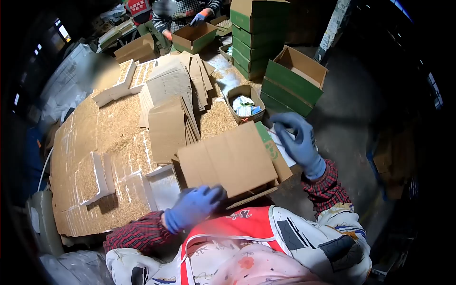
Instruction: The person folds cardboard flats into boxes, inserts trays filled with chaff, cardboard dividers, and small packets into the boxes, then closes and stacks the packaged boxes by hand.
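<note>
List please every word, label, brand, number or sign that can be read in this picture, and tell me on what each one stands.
I cannot quote any text with certainty.
Far person's red vest: two rows of pale characters, too small to read surely.
Camera wearer's red garment: script lettering, too blurred.
Box flap: green printed mark, unclear.
Blue-and-white packets: any print is too small.

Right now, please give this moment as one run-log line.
brown cardboard panel: between hands | left hand: gloved, blurred, at panel's near edge, contact unclear | right hand: gloved, curled, beside green-marked cardboard
</note>
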`<state>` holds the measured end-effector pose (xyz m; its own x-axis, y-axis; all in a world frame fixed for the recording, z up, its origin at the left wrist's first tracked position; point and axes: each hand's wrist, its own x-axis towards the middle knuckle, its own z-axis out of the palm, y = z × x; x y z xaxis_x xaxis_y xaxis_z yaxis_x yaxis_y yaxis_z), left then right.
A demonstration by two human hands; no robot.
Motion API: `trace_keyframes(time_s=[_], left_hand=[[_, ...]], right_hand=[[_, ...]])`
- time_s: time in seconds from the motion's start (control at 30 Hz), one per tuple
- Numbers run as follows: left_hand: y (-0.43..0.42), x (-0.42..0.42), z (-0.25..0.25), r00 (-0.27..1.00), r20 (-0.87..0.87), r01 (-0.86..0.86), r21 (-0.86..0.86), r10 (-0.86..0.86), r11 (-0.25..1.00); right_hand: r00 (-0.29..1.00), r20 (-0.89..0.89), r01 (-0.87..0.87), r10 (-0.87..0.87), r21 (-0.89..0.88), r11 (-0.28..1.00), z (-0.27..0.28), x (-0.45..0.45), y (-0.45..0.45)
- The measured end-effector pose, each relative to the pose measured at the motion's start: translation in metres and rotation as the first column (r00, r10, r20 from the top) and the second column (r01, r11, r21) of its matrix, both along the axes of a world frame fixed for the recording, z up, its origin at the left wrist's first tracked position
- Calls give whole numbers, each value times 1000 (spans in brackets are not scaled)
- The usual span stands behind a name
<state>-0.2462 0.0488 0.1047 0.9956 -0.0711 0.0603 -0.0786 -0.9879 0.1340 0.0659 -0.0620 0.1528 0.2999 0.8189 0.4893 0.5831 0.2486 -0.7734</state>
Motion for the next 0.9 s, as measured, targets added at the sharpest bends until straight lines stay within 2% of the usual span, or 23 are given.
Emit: trace_keyframes(time_s=[0.03,0.07,0.13,0.2,0.23,0.27,0.3,0.33,0.37,0.4,0.43,0.47,0.5,0.53,0.57,0.6,0.67,0.7,0.73,0.77,0.8,0.83,0.9], left_hand=[[1,6,-13,995,-77,55,-162,-68,985],[3,12,-24,978,-143,98,-322,-151,942],[3,16,-36,966,-222,77,-251,-135,965],[6,21,-35,945,-328,-86,-308,-21,947],[10,24,-18,950,-309,-90,-427,-51,900],[10,28,4,916,-400,-130,-338,-18,932],[18,15,-5,993,-3,-105,-470,118,876],[16,11,16,942,81,-249,-484,326,839],[21,0,13,827,192,-346,-567,528,748],[29,-14,1,699,340,-368,-583,629,724],[41,-29,-30,499,309,-342,-788,809,512],[44,-38,-33,410,88,-352,-903,908,246],[45,-44,-45,404,25,-255,-957,914,139],[48,-49,-73,397,-44,-151,-988,917,18],[47,-50,-94,407,-131,-144,-987,904,-78],[43,-50,-109,408,-200,-195,-972,891,-129],[33,-47,-136,390,-254,-310,-941,885,-134],[28,-43,-146,378,-260,-354,-927,888,-120],[24,-38,-148,379,-242,-410,-909,893,-72],[21,-32,-149,382,-211,-465,-885,900,-11],[18,-27,-150,394,-177,-517,-854,902,59],[15,-23,-150,405,-151,-561,-820,902,114],[12,-17,-148,415,-120,-616,-766,902,182]], right_hand=[[987,114,-128,111,159,979,-14,-14,3],[945,198,-260,259,-21,965,-7,-38,2],[684,523,-242,510,-497,834,-39,-65,-2],[611,590,-176,529,-550,816,-89,-71,-2],[611,543,-231,575,-573,786,-96,-70,1],[611,510,-264,605,-590,763,-97,-59,6],[810,180,-418,558,-489,765,-61,-53,7],[851,-197,-526,488,-304,794,-26,-47,4],[920,-250,-359,301,-231,904,-19,-22,2],[974,-194,-123,116,-22,992,-44,25,10],[910,-394,-58,129,188,980,-31,66,15],[824,-531,35,198,397,917,-19,107,19],[834,-540,253,-113,193,948,19,146,17],[798,-571,385,-192,238,892,29,200,29],[729,-668,515,-147,396,760,49,233,34],[663,-476,731,-578,243,638,63,257,28],[764,-517,455,-386,9,890,58,246,13],[832,-544,149,-105,37,988,19,235,16],[808,-560,-175,182,67,982,-17,197,15],[825,-559,-226,79,-199,954,-56,156,-3],[798,-601,-349,-40,-515,783,-75,111,-10],[657,-747,-530,-104,-555,641,-106,78,-20],[834,-506,-448,219,-390,805,-246,19,2]])
